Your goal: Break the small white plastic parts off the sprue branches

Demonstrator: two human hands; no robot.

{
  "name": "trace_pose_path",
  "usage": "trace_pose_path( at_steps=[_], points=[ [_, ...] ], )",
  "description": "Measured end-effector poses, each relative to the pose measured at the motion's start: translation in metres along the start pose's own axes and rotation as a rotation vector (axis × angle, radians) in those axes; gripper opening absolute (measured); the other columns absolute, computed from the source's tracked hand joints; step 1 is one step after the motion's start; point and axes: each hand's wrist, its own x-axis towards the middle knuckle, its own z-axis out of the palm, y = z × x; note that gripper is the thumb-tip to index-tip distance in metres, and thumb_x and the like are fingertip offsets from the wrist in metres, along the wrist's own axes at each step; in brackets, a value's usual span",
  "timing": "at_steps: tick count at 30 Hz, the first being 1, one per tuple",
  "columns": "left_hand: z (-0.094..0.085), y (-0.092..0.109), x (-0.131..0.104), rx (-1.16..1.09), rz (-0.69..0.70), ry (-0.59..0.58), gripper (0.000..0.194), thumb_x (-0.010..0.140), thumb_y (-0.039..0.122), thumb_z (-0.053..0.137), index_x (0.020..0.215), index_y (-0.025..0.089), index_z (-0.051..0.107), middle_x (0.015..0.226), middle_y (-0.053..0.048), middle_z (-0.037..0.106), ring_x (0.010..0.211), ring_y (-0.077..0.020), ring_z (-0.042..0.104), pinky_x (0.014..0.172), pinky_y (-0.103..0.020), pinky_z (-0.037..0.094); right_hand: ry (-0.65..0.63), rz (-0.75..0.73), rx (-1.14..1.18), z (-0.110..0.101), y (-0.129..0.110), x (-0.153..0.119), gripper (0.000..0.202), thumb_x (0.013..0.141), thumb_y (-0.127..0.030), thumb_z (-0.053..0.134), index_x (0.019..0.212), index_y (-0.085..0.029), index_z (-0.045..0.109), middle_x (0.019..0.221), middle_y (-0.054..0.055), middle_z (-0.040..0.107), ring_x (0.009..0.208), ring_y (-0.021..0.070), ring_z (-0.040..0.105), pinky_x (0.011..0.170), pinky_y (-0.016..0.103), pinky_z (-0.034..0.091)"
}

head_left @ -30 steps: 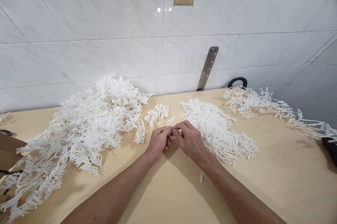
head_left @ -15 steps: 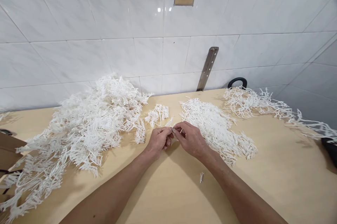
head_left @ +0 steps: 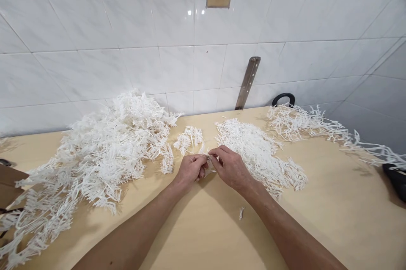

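My left hand (head_left: 192, 167) is closed on a small white branched plastic sprig (head_left: 209, 166), which is partly hidden by the fingers. Close against it, my right hand (head_left: 229, 163) pinches at the same sprig with thumb and forefinger. Just beyond the hands lies a small clump of white sprigs (head_left: 188, 139). A big heap of white branched sprigs (head_left: 127, 139) is to the left. Right of my hands spreads a flatter pile of thin white pieces (head_left: 250, 143). A few loose white bits (head_left: 241, 213) lie near my right forearm.
More branching white strands (head_left: 304, 122) trail along the table's (head_left: 336, 202) right side. Behind them shows a black ring-shaped handle (head_left: 283, 99). A metal bracket (head_left: 248, 83) stands against the tiled wall (head_left: 177, 69). A cardboard box (head_left: 12, 187) sits at the left edge, a black object (head_left: 395, 181) at the right.
The view has shifted slightly. Both hands stay together at nearly the same spot, and a little more of the white sprig shows between them.
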Motion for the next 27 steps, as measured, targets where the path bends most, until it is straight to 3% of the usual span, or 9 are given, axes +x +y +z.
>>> trace_pose_path(
  at_steps=[6,19,22,27],
  points=[
    [0.001,-0.002,0.0,0.003,0.016,-0.004,0.03,0.077,0.036,0.058,0.054,0.018,0.055,0.036,0.004,0.043,0.035,-0.0073,0.034,0.038,-0.021,0.023,-0.005,0.003,-0.019,0.001,-0.001,0.0,0.012,0.091,-0.015,0.051,0.086,-0.019,0.061,0.084,0.004,0.063,0.066,0.0145,0.059,0.062,0.027,0.045],
    [0.005,-0.004,-0.001,-0.234,0.041,0.151,0.037,0.07,0.045,0.073,0.056,0.017,0.054,0.041,0.007,0.039,0.038,-0.0057,0.029,0.04,-0.022,0.019,0.013,0.175,0.158,0.013,-0.009,-0.001,0.01,0.085,-0.018,0.053,0.08,-0.02,0.062,0.076,0.002,0.065,0.066,0.0155,0.058,0.063,0.028,0.045],
    [0.007,-0.005,-0.002,-0.234,0.033,0.208,0.028,0.069,0.037,0.074,0.06,0.015,0.059,0.044,0.008,0.037,0.042,-0.0049,0.026,0.042,-0.022,0.019,0.021,0.271,0.185,0.016,-0.014,-0.001,0.009,0.084,-0.021,0.055,0.077,-0.02,0.061,0.071,0.001,0.065,0.063,0.0153,0.058,0.06,0.028,0.045],
    [0.01,-0.009,0.0,-0.193,0.077,0.262,0.019,0.07,0.03,0.072,0.066,0.013,0.066,0.054,0.005,0.046,0.049,-0.0054,0.031,0.048,-0.022,0.024,0.025,0.462,0.159,0.018,-0.021,0.001,0.012,0.081,-0.026,0.057,0.07,-0.02,0.059,0.066,0.001,0.064,0.058,0.0155,0.056,0.055,0.027,0.043]
  ],
)
